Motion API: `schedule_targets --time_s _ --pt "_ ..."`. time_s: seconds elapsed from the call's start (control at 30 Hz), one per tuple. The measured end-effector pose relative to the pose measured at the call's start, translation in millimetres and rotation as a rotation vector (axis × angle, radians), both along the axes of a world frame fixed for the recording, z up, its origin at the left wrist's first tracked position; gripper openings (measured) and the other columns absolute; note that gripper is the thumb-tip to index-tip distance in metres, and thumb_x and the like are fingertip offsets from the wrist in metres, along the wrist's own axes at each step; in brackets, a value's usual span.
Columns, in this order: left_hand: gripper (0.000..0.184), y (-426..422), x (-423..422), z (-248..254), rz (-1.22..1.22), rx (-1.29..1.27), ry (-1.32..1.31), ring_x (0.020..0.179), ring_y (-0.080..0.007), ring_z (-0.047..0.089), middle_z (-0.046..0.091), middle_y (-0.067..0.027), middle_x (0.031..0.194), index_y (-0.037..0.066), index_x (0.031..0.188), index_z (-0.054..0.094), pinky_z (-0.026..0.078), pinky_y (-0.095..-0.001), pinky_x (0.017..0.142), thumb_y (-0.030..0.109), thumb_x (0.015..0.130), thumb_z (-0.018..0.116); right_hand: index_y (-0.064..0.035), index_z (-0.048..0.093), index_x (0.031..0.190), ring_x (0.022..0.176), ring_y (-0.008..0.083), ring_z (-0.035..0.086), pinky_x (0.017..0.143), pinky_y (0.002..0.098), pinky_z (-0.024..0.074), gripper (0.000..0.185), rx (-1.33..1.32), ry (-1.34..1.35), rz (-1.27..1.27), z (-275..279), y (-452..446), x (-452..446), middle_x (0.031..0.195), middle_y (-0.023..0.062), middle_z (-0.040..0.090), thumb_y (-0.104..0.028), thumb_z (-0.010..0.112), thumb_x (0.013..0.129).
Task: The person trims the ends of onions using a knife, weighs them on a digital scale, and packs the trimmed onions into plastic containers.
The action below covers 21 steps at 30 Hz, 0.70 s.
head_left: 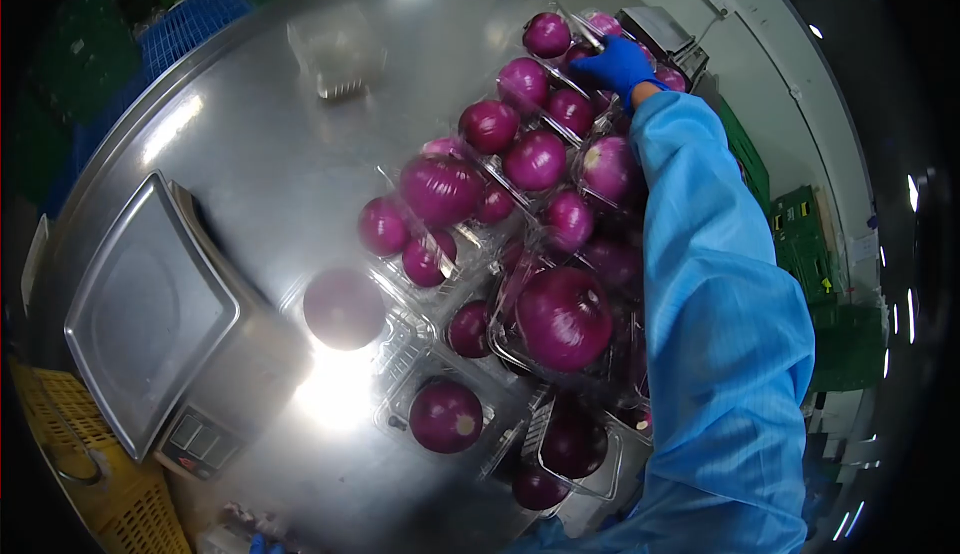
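Note:
My right hand (620, 68), in a blue glove, reaches far across the steel table (250, 94) to the back right. Its fingers close on the edge of a clear plastic container (588, 32) of red onions (547, 36), partly hidden by the glove. Nearer me, more clear containers with red onions crowd together, among them a large onion (563, 319). One onion (446, 415) sits alone in its tray, and a paler-looking one (344, 309) lies in glare. My left hand does not show clearly; a small blue patch (266, 544) at the bottom edge cannot be made out.
On the left stands a weighing scale (150, 314) with a metal pan. An upturned-looking clear container (338, 54) lies at the back. Yellow crates (140, 514) are at the lower left; a blue crate (190, 29) and green crates (800, 229) stand beyond the table.

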<state>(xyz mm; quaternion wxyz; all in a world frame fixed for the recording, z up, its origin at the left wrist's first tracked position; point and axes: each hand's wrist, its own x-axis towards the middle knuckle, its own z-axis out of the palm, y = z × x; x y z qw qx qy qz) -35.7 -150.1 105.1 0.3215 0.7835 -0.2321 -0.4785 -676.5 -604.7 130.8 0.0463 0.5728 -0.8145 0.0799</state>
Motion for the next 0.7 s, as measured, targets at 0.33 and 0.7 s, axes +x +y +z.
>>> schedule_targets --time_s 0.33,0.7 --pt "0.033 9.0 6.1 4.4 -0.020 0.057 -0.074 0.106 -0.0220 0.059 0.061 -0.0140 0.121 -0.003 0.120 0.058 0.050 -0.0326 0.088 0.006 0.088 0.054 0.0023 0.071 0.093 0.073 0.0218 0.070 0.069 0.0325 0.0551 0.056 0.168 -0.180 0.015 27.9 -0.1 -6.6 0.078 0.0119 0.071 -0.046 0.081 0.065" --pt "0.042 101.1 88.1 -22.9 -0.222 -0.181 -0.600 0.122 -0.0226 0.051 0.051 -0.0140 0.135 -0.002 0.134 0.047 0.039 -0.0332 0.105 0.005 0.093 0.050 -0.0041 0.066 0.114 0.079 0.0171 0.066 0.069 0.0321 0.0517 0.046 0.178 -0.328 0.290 -5.6 -26.9 -107.1 0.097 0.0070 0.069 -0.038 0.069 0.082"
